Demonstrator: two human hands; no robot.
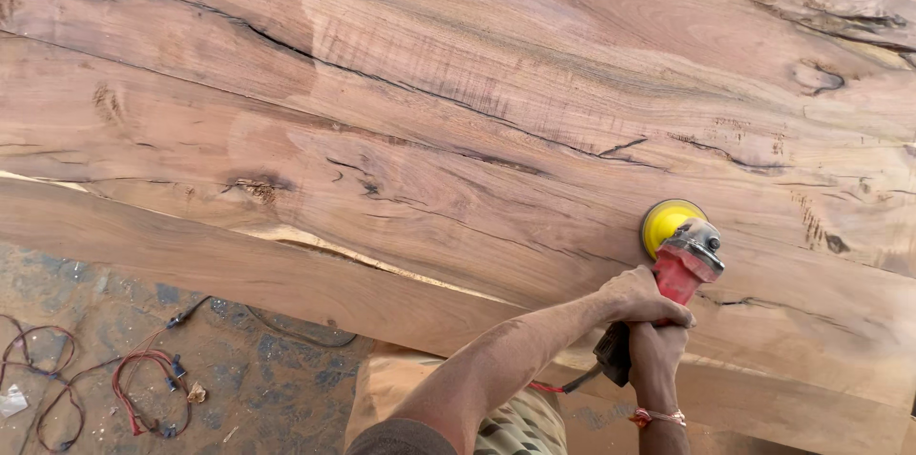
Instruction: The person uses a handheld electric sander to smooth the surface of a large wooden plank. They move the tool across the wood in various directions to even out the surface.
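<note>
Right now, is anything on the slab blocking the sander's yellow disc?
Nothing visible. Both hands, left hand and right hand, grip the red sander; its yellow disc sits flat on the wooden slab, whose surface around it shows only cracks and knots.

There are no boxes, bags, labels, signs or screens to see here.
</note>
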